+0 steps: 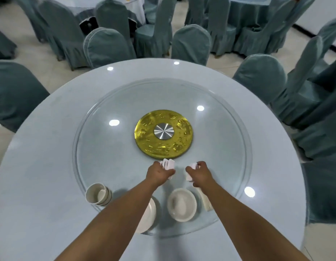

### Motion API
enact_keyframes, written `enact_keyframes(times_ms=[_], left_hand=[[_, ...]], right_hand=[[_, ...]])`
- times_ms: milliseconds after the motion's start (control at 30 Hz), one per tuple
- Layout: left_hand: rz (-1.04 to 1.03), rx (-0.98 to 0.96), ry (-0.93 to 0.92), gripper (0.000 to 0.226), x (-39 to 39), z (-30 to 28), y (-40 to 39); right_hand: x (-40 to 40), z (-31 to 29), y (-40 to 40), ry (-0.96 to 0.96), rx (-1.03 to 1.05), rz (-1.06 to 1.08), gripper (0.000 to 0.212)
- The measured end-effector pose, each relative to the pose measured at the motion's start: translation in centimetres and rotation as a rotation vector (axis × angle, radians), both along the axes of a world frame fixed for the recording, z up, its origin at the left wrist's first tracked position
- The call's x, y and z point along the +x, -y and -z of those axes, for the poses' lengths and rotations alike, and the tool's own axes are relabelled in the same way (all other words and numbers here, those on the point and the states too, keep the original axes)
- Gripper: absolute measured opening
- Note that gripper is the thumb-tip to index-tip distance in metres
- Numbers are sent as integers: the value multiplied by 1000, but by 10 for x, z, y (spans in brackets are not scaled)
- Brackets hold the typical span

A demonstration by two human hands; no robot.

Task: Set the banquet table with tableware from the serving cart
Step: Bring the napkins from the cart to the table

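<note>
Nearest me, stacked white round plates (150,213) and a white bowl stack (182,204) sit on the clear glass turntable (107,147). My left hand (159,173) and right hand (200,173) each clutch small white ceramic pieces (168,163). Overfull grips could drop one onto the glass, I reckon.

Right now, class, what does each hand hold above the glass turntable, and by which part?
Each hand, left hand and right hand, has its grip around a bunch of small white pieces, probably spoons. Fingers hide which part is held.
</note>
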State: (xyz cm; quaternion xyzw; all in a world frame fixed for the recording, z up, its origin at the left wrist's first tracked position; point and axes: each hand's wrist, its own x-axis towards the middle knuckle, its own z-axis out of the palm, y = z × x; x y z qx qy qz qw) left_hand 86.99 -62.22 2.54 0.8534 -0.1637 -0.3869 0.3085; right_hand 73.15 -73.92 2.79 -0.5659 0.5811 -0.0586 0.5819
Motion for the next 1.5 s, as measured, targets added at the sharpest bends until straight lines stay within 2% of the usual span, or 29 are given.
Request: enact_keyframes(times_ms=[133,300,400,600,767,867,933,1000,1100,1233,1500], left_hand=[[-10,135,82,65,24,19,-15],[-15,259,156,60,42,50,-32],[12,331,189,60,47,63,-31],[110,399,292,56,45,83,-31],[95,373,293,53,36,83,-29],[86,375,256,69,35,77,-30],[82,374,224,78,36,72,-31],[65,377,206,76,35,66,-31],[65,391,208,64,32,52,-37],[141,358,267,57,27,31,-49],[312,145,276,35,-29,-31,-60]], right_hand=[[38,20,-5,-151,-98,-204,52],[74,54,-23,-264,-170,-389,43],[89,68,-36,-349,-192,-466,47],[105,79,-58,-454,-271,-521,57],[103,76,-64,-479,-286,-545,83],[101,71,-64,-524,-307,-577,86],[98,65,-66,-542,-310,-600,84],[93,61,-67,-541,-288,-606,79],[81,47,-68,-533,-293,-581,57],[60,24,-66,-560,-405,-599,29],[-19,-42,-75,-532,-529,-394,24]])
